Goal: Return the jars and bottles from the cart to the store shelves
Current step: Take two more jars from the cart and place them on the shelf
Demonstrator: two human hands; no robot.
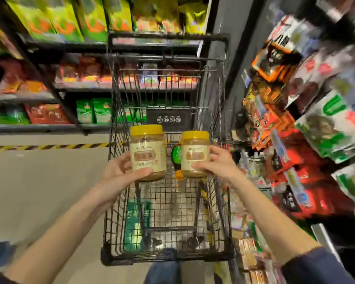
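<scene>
I hold two clear jars with yellow lids and beige labels upright above a black wire cart [221, 201]. My left hand [119, 171] grips the left jar [148, 152] from its side and bottom. My right hand [217, 162] grips the right jar [195, 153] from its right side. Between and behind the jars, low in the cart, a green-capped item [176, 153] and a small orange item [178, 174] show partly. The cart's floor is mostly bare wire.
Shelves [131, 46] of green and red packets run along the far left behind the cart. A rack [295, 119] of snack bags stands close on the right. A yellow-black striped line [49, 147] crosses the grey floor at left. My dark sleeves frame the bottom edge.
</scene>
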